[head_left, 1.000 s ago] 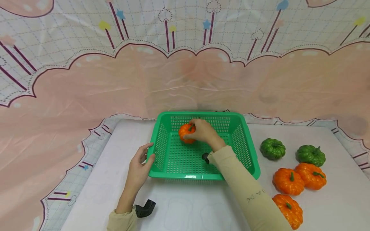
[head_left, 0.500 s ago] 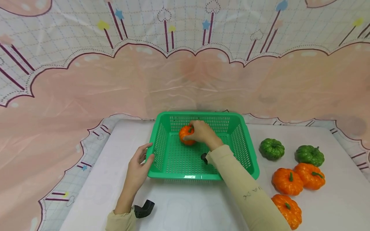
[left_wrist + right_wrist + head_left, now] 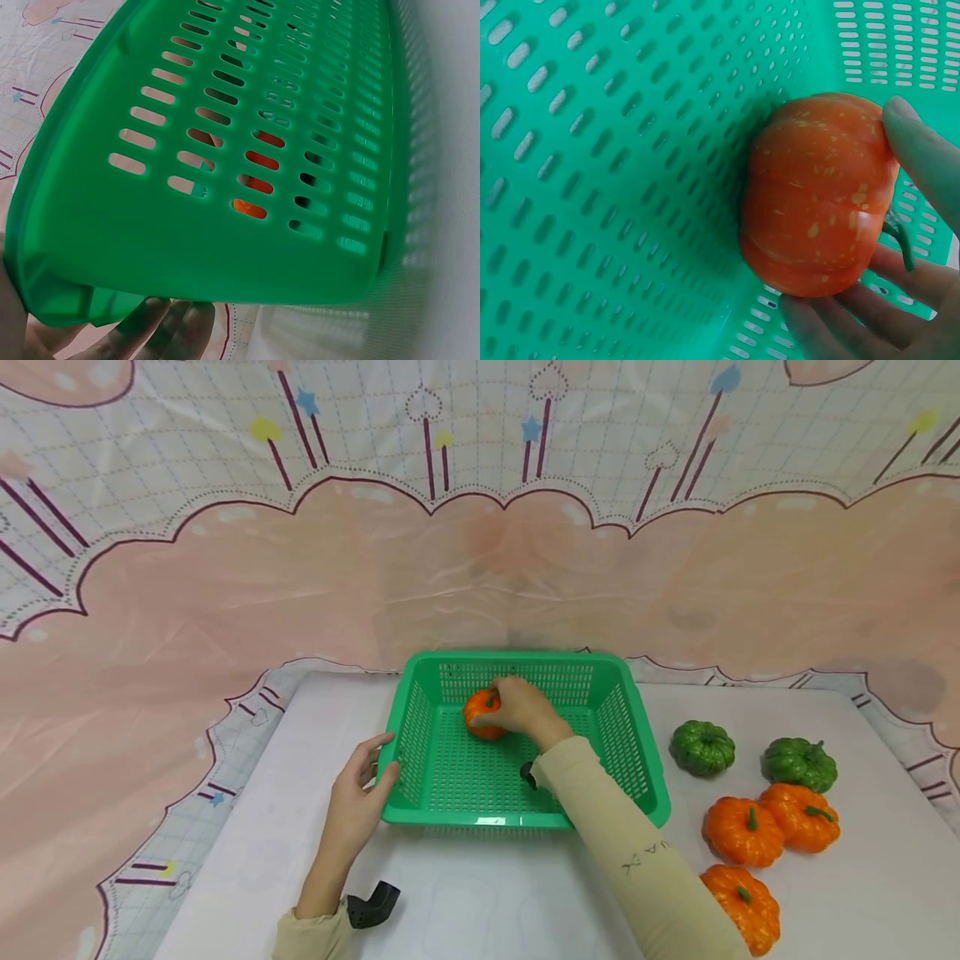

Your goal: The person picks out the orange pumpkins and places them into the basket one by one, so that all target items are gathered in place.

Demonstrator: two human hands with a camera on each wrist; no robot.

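A small orange pumpkin (image 3: 482, 716) with a green stem is inside a green perforated basket (image 3: 480, 819), towards its back left. My right hand (image 3: 522, 710) grips this pumpkin from the right. In the right wrist view, the thumb is on one side of the pumpkin (image 3: 817, 195) and the fingers are on the other. Its underside meets or nearly meets the basket floor; the gap is hard to judge. My left hand (image 3: 360, 797) holds the basket's left rim, its thumb and fingertips at the edge. In the left wrist view, the fingers (image 3: 176, 330) lie against the rim of the basket (image 3: 202, 255).
Right of the basket on the white table (image 3: 465, 893) lie two green pumpkins, one nearer (image 3: 702, 748) and one farther right (image 3: 799, 764). Below them are three orange pumpkins (image 3: 743, 832). A patterned cloth (image 3: 480, 568) hangs behind the basket.
The right hand and its pumpkin have shifted very slightly towards the front inside the basket. The left hand stays at the rim. The head view has drifted a little.
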